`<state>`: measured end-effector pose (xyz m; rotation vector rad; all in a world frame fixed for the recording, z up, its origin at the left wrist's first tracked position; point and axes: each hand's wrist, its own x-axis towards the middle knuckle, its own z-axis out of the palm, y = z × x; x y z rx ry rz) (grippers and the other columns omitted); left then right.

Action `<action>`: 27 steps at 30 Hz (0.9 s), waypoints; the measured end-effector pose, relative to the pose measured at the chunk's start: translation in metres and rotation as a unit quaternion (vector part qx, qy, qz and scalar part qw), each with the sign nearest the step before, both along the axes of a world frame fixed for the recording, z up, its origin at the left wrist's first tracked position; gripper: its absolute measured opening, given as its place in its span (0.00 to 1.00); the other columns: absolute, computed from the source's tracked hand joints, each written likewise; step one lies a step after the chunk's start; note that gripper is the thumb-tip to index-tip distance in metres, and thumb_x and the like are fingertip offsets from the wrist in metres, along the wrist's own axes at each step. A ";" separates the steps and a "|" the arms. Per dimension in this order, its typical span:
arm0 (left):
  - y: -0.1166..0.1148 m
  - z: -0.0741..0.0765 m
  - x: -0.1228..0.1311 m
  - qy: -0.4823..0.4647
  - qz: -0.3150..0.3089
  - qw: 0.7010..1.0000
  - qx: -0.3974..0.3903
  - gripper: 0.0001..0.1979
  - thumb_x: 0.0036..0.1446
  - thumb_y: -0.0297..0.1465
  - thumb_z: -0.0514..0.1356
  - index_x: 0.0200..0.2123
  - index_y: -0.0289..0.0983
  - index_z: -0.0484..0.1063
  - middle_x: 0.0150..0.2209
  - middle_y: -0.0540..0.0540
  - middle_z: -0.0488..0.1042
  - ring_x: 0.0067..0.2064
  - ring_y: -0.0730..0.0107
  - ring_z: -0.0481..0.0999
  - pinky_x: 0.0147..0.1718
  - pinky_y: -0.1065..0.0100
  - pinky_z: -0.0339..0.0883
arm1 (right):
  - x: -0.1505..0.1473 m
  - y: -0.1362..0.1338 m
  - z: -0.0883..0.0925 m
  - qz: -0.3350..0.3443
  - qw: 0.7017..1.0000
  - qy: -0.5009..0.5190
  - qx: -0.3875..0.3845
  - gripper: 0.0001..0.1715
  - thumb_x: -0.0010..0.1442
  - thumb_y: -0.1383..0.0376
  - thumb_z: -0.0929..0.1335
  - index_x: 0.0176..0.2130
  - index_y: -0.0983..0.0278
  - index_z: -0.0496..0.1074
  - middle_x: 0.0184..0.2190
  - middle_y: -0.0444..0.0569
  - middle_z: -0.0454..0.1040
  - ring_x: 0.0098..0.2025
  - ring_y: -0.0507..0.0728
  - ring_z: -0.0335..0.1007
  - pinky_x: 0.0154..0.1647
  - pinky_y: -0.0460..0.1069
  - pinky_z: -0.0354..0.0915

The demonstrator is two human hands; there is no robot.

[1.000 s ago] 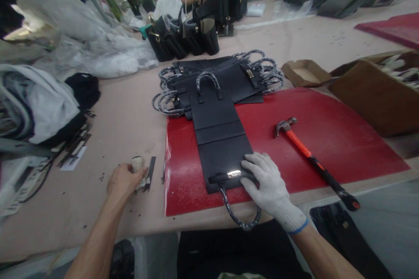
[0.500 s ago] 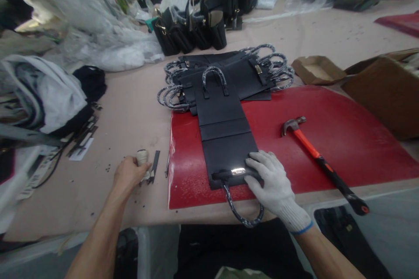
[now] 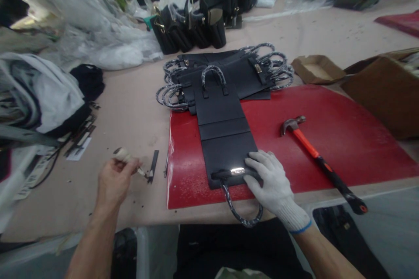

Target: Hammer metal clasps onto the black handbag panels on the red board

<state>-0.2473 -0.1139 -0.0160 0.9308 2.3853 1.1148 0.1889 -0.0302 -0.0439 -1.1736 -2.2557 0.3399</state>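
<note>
My bare left hand (image 3: 114, 176) is closed round a small tool with a pale wrapped handle (image 3: 122, 155), above the table left of the red mat. The tool's thin end points right; its exact kind cannot be made out. A flat dark strip (image 3: 153, 166) lies just beside it. My right hand (image 3: 270, 178), in a white knitted glove, rests with fingers spread on the lower right of a black bag panel (image 3: 225, 150). A narrow strap with a shiny metal clasp (image 3: 237, 171) crosses the panel near the fingertips. A patterned rope handle (image 3: 244, 222) hangs over the table edge.
A claw hammer (image 3: 309, 146) with an orange and black handle lies on the red mat (image 3: 353, 139). More black panels with rope handles (image 3: 242, 72) are stacked behind. Cardboard boxes (image 3: 386, 91) stand right, black bags (image 3: 190, 30) at the back, tools and cloth at left.
My left hand has moved left and lifted the wrapped tool, which now tilts with its thin end rightward. The right hand stays on the panel.
</note>
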 end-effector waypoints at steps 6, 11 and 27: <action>-0.007 0.009 0.084 -0.112 -0.062 0.971 0.200 0.19 0.58 0.41 0.67 0.46 0.35 0.72 0.44 0.40 0.81 0.44 0.58 0.84 0.48 0.57 0.79 | 0.000 0.000 0.001 -0.003 1.000 0.001 0.002 0.19 0.65 0.60 0.67 0.54 0.62 0.75 0.58 0.56 0.73 0.63 0.72 0.65 0.67 0.75 0.57; -0.014 -0.008 0.133 -0.124 -0.135 0.961 0.207 0.18 0.62 0.39 0.67 0.50 0.36 0.69 0.49 0.39 0.80 0.49 0.58 0.82 0.50 0.58 0.79 | 0.000 -0.001 0.000 -0.002 1.000 -0.001 0.004 0.19 0.66 0.60 0.67 0.54 0.64 0.75 0.58 0.58 0.73 0.63 0.73 0.65 0.67 0.74 0.57; -0.019 -0.031 0.133 -0.053 -0.161 0.972 0.162 0.11 0.59 0.34 0.67 0.44 0.37 0.76 0.52 0.40 0.80 0.54 0.55 0.80 0.62 0.49 0.71 | -0.002 -0.001 0.001 -0.002 1.000 0.008 0.004 0.19 0.66 0.60 0.67 0.53 0.64 0.75 0.57 0.57 0.74 0.62 0.73 0.66 0.68 0.74 0.56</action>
